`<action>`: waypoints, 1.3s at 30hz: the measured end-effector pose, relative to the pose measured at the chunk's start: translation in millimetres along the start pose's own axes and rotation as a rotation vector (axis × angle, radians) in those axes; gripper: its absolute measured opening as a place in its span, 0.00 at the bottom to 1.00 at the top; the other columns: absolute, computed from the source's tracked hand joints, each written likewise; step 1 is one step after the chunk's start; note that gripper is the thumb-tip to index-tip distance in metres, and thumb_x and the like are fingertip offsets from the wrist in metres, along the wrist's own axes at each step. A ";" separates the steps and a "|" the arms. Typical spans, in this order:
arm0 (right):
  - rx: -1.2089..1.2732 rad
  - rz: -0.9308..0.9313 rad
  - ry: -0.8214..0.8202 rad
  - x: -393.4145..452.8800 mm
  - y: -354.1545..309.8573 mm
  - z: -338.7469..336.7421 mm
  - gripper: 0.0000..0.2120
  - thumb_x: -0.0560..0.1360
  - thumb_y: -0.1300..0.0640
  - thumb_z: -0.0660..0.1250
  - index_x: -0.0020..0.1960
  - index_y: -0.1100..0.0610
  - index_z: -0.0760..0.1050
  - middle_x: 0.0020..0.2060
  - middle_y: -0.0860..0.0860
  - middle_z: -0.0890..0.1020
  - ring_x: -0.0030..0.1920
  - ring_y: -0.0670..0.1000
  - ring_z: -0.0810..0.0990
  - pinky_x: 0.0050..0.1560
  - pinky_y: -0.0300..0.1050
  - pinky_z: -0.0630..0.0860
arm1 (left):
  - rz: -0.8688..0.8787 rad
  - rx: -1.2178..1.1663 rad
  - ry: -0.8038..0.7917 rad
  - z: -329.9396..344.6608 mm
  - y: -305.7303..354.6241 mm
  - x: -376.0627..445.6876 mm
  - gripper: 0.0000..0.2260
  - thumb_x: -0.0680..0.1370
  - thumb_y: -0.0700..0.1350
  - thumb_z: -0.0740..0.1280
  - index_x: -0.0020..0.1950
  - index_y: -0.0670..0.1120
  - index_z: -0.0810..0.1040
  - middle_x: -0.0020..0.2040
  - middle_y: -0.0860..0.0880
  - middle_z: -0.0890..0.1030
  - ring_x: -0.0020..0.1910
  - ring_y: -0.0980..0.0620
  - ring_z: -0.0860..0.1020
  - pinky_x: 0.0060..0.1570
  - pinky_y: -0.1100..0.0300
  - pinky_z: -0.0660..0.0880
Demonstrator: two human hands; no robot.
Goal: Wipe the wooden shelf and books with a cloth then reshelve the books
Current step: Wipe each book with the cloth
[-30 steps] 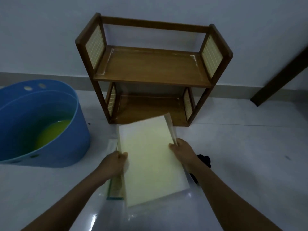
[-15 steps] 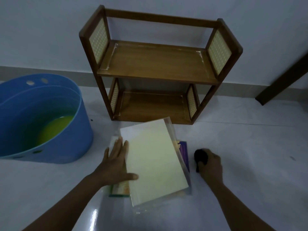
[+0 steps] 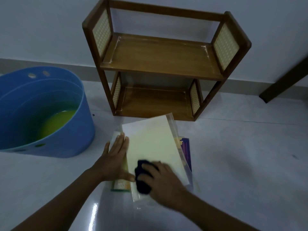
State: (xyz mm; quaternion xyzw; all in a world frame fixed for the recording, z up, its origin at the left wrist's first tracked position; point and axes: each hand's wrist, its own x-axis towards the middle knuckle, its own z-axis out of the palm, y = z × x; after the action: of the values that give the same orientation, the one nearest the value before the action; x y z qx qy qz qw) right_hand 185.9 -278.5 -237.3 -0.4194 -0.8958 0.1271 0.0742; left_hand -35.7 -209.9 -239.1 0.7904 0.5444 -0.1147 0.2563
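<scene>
Head view shows the right hand (image 3: 160,179) now on the pale yellow book in its clear plastic cover (image 3: 155,147), fingers curled round the dark crumpled cloth (image 3: 141,179) it was picking up from the floor half a second ago. Left hand (image 3: 115,157) stays flat, fingers straight, pressing the stack's left edge. Behind stands the two-tier brown wooden shelf (image 3: 160,59), and left of it the blue plastic tub (image 3: 80,130).
</scene>
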 end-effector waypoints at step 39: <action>0.267 0.602 -0.036 -84.5 127.9 -26.7 0.21 0.75 0.60 0.66 0.68 0.55 0.71 0.66 0.51 0.73 0.61 0.59 0.77 0.61 0.43 0.74 | 0.700 0.430 0.339 24.7 40.4 -31.4 0.34 0.71 0.45 0.69 0.76 0.49 0.62 0.75 0.41 0.65 0.75 0.38 0.60 0.68 0.30 0.59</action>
State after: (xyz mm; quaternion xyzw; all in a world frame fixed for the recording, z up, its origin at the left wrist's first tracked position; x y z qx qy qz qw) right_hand 339.9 -260.4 -251.1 -0.6494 -0.7084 0.2672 0.0716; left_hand -8.1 -259.3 -234.2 0.9701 0.2422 -0.0006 0.0167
